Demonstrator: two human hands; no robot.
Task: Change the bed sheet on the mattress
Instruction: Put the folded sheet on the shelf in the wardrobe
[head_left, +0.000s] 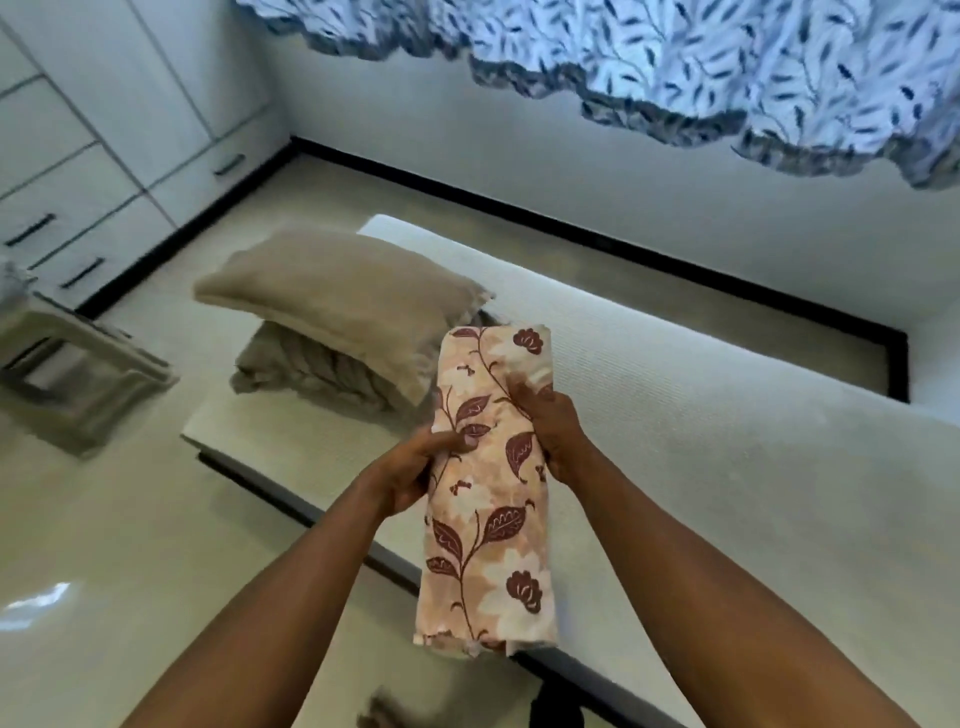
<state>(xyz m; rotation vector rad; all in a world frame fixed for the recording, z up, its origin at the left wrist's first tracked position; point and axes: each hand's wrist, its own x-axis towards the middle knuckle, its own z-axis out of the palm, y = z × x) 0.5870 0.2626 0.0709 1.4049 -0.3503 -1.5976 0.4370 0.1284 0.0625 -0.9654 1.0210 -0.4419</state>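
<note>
left hand (415, 467) grip holds folded sheet (488, 483) above mattress (701, 415) | right hand (553, 431) grip holds sheet's opposite edge | both forearms outstretched

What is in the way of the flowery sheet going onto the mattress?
A beige pillow lies on a crumpled beige cloth at the far end of the mattress, just beyond the folded floral sheet gripped by the left hand and right hand. Those two would likely need moving; the mattress shows nothing else on it.
</note>
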